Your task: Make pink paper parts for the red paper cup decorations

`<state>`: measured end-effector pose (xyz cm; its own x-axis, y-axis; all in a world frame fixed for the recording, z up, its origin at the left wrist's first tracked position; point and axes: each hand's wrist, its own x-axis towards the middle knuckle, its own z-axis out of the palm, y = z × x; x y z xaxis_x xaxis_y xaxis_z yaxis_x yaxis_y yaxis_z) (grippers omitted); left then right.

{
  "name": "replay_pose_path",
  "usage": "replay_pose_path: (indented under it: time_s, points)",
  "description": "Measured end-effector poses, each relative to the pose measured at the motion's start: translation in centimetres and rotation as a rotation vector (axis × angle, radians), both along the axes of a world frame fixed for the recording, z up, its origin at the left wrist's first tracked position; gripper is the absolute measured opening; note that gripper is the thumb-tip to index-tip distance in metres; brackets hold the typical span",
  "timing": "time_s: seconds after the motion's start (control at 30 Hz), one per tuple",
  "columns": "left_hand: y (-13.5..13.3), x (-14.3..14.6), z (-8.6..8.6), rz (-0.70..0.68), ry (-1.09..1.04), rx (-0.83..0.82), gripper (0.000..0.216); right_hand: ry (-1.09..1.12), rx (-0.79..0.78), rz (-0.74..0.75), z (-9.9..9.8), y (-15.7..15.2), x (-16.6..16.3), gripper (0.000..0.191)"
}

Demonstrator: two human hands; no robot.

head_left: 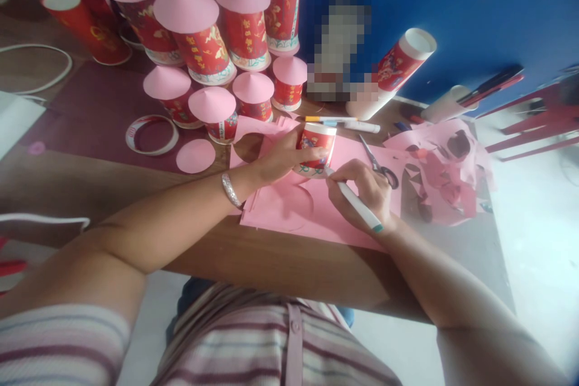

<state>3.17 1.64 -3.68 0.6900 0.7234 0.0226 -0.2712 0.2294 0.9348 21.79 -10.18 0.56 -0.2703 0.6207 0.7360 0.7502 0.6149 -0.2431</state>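
Left hand (280, 157) pins cup (315, 143) on pink paper (316, 217); right hand (364, 193) has pen (359, 208) at its base.
Cup is red, stands on the paper sheet near the worktop (280, 265) front edge, wider end looks to be down. Left fingers wrapped round the cup wall from the left side, clamped on it; bracelet on that wrist. Right fingers closed tight on the white pen, tip right at the cup's lower edge on the paper, green end pointing back toward the person. A circle outline shows on the paper just beside the cup, nearer the person. Scissors (380, 166) lie just past the right hand, blades apart. Pink disc (195, 155) and a cut ring (151, 134) sit left of the sheet. Cone-topped cups (203, 36) are stacked behind. Pink scraps (443, 175) are piled at right.
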Motion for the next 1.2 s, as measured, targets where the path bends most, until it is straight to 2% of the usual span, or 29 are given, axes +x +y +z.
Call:
replay_pose_path:
  time_s: [0.37, 1.2]
  points:
    - [0.03, 0.06, 0.06, -0.001, -0.014, -0.024, 0.058, -0.022, -0.01, -0.055, 0.05, -0.18, -0.06, 0.021]
    - [0.12, 0.1, 0.14, -0.005, -0.008, 0.012, 0.052, 0.022, -0.05, 0.056, 0.47, -0.43, -0.15, 0.023]
